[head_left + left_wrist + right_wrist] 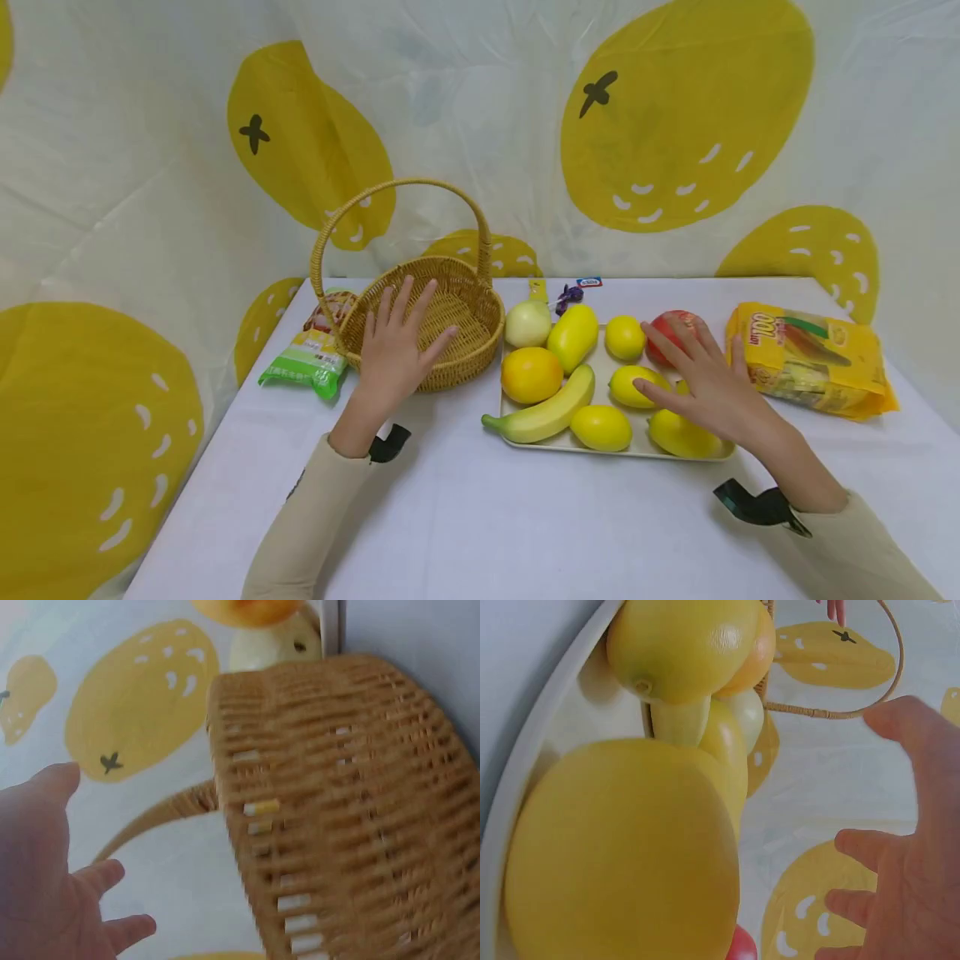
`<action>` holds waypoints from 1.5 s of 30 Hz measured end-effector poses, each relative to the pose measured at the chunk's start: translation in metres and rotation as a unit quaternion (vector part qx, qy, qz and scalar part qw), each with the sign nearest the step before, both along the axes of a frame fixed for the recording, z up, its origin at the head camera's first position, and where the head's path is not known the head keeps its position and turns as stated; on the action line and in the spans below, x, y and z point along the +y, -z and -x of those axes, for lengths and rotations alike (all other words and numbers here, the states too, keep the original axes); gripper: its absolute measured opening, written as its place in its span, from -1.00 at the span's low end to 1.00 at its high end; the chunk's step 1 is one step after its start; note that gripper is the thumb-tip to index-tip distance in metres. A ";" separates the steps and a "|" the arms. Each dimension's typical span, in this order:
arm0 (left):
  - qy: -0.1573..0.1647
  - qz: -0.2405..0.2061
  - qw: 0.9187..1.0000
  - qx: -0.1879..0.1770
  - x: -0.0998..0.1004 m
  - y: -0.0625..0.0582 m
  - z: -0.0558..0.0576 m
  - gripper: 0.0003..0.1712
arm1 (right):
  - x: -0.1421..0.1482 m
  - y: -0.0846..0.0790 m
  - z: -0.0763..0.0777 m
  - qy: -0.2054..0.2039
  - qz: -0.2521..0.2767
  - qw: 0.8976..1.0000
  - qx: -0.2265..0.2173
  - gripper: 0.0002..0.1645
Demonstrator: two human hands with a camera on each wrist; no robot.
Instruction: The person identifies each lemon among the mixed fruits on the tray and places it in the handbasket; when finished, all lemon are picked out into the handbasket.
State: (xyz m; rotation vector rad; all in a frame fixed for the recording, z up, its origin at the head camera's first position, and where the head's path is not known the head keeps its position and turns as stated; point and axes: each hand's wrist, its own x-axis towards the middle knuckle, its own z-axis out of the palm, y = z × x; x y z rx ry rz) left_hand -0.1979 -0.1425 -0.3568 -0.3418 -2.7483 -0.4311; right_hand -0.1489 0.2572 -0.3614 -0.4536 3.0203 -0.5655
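Currently see the left hand point(393, 358), fingers spread, by the near-left rim of the basket point(471, 365), and the right hand point(705, 385), likewise spread, over the right end of the fruit tray point(641, 438). Notice basket and tray close together, the banana point(553, 412) overhanging the tray's left lip, and broad desk point(487, 525) along the near side.

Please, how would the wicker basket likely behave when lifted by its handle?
The wicker basket is probably light for its size, since gaps show in its weave. Its handle seems stiff, as it stands in a smooth arch.
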 end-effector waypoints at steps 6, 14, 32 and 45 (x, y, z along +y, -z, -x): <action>0.015 -0.046 0.995 0.084 -0.014 -0.006 -0.005 -0.23 | -0.008 0.001 -0.007 -0.054 0.086 0.995 0.000 -0.07; 0.048 -0.101 0.958 0.263 -0.028 -0.015 -0.001 -0.41 | -0.033 0.004 -0.015 -0.119 0.145 0.982 -0.026 -0.33; -0.020 -0.178 0.962 0.205 -0.058 -0.030 0.027 -0.22 | -0.048 0.013 -0.007 -0.204 0.103 0.968 -0.102 -0.41; -0.010 -0.356 0.925 0.131 -0.101 -0.036 0.026 -0.46 | -0.039 0.027 0.003 -0.196 0.130 0.964 -0.125 -0.36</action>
